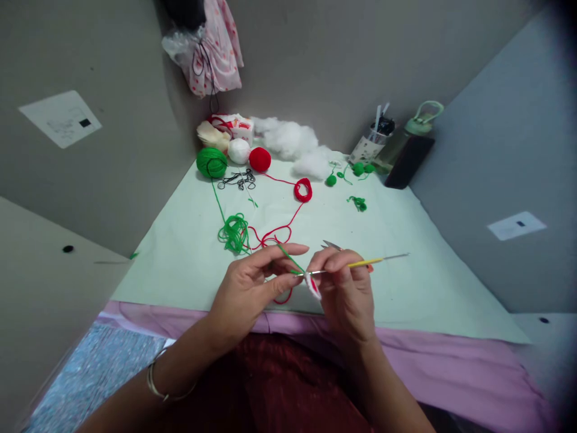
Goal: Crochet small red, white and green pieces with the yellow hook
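while left hand (243, 290) pinches green yarn (292, 258) and right hand (349, 294) grips hook (363, 263), a cup (366, 149) holds white sticks (377, 116)

Both hands (291, 285) meet ahead, fingers pinched — left index extended, forearms angled inward.

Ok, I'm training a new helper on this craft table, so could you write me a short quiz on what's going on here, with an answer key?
1. True or false: the right hand holds the yellow-handled hook.
2. Multiple choice: the yarn ball farthest to the left is
a) white
b) green
c) red
3. Fill in the blank: the strand stretched from the left hand towards the small white-and-red piece is ____ in colour.

Key: 1. true; 2. b; 3. green
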{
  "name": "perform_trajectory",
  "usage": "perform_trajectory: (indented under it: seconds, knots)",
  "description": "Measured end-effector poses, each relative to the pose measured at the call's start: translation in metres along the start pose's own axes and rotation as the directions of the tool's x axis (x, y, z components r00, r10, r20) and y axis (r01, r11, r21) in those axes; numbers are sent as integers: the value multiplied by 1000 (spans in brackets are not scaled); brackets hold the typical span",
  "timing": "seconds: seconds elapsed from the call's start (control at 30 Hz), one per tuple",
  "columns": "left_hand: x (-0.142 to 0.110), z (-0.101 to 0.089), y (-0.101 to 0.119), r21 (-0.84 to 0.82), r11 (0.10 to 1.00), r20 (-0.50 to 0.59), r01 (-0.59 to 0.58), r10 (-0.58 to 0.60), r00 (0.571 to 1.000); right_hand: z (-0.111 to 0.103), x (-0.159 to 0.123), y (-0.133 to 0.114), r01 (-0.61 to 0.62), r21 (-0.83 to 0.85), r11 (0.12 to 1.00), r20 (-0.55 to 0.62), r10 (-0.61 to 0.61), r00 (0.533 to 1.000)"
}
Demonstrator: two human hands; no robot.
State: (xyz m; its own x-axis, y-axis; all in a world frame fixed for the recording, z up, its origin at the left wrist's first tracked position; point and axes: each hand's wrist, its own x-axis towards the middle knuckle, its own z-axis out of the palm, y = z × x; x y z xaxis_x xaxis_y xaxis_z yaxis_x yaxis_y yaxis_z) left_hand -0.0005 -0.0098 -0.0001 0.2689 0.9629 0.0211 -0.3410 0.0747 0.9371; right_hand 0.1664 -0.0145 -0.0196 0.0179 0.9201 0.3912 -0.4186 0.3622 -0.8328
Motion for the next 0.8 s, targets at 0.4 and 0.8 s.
perform_trajectory:
  seconds: [0.4, 0.8]
  knots:
    - [4, -15, 16, 285, 952, 265, -106, 28, 964, -13, -1, -6, 74, -133, 988, 128, -57, 990]
    - [3, -14, 14, 435, 842, 268, -319, 217, 939, -14, -6, -16, 207, -326, 922, 267, -120, 956]
